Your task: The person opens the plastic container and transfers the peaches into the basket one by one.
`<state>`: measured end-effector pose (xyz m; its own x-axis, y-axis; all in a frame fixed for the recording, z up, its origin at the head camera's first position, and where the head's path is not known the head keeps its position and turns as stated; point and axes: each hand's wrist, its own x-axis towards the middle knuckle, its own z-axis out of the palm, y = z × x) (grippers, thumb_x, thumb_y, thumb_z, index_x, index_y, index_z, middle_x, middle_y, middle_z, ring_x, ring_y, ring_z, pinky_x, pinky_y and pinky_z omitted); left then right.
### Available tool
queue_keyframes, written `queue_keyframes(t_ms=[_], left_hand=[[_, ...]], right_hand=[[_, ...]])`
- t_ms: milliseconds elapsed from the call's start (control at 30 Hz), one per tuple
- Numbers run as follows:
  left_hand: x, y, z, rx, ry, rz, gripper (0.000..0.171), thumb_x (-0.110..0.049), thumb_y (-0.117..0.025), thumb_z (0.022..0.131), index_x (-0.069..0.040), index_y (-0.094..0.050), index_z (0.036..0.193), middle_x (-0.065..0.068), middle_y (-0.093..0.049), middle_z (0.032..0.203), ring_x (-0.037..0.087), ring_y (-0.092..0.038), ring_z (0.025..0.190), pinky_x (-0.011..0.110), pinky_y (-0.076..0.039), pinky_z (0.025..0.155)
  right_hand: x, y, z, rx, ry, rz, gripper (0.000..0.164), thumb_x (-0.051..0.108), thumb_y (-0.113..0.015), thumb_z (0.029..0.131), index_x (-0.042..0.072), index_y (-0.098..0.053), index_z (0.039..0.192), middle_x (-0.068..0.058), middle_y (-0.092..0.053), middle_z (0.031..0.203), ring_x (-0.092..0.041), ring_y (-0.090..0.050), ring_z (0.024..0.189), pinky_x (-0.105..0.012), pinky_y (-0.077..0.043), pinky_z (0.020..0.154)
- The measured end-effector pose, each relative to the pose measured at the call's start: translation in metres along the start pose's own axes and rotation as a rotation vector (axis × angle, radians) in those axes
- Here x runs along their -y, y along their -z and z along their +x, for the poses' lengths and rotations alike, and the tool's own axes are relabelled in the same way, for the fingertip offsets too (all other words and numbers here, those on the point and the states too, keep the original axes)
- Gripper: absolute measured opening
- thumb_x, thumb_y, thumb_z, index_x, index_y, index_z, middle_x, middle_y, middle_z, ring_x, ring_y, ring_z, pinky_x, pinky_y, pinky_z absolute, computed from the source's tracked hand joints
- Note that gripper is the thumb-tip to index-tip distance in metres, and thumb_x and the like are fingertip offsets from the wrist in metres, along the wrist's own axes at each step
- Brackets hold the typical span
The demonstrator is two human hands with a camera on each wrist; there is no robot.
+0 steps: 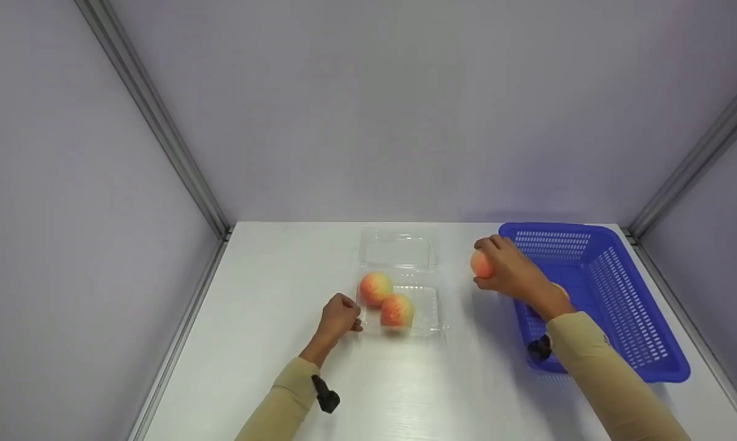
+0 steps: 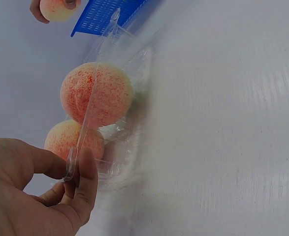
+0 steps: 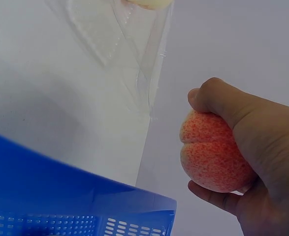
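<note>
A clear plastic clamshell box (image 1: 428, 306) lies on the table with its lid (image 1: 399, 250) folded back toward the wall. Two peaches, one farther back (image 1: 376, 288) and one nearer (image 1: 397, 310), sit touching in its left part. My left hand (image 1: 340, 317) pinches the box's rim at the left corner between thumb and fingers, plainest in the left wrist view. Between the box and the blue basket, my right hand (image 1: 510, 269) holds another peach (image 3: 213, 152) in the air, fingers and thumb curled round its sides.
The blue plastic basket (image 1: 635, 294) with slotted walls stands at the table's right. Partly hidden behind my right wrist, a round yellowish fruit (image 1: 561, 290) shows inside it. Pale walls with metal corner posts (image 1: 154, 110) enclose the white table (image 1: 270, 269).
</note>
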<state>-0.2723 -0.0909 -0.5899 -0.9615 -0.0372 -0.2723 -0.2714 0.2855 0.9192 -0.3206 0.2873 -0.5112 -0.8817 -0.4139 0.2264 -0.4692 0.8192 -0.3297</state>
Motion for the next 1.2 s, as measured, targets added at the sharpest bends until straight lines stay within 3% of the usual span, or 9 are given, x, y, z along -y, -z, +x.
queue_keyframes(t_ms=[700,1200], left_hand=[[0.003,-0.001,0.003,-0.008,-0.01,0.004,0.006,-0.003,-0.056,0.098,-0.001,-0.056,0.103,0.009,-0.061,0.092,0.016,-0.067,0.071,0.032,-0.067,0.068],[0.004,-0.001,0.003,-0.01,-0.009,0.0,0.007,-0.002,-0.057,0.098,0.0,-0.056,0.104,0.009,-0.062,0.092,0.015,-0.066,0.07,0.031,-0.066,0.067]], right_hand=[[-0.015,0.012,-0.009,0.018,-0.114,0.059,0.067,0.017,-0.088,0.085,0.0,-0.054,0.14,-0.023,-0.058,0.132,-0.041,-0.056,0.117,-0.061,-0.059,0.099],[-0.022,0.013,-0.012,-0.04,-0.08,0.05,0.067,0.014,-0.09,0.082,-0.002,-0.055,0.137,-0.027,-0.059,0.131,-0.046,-0.058,0.118,-0.065,-0.058,0.098]])
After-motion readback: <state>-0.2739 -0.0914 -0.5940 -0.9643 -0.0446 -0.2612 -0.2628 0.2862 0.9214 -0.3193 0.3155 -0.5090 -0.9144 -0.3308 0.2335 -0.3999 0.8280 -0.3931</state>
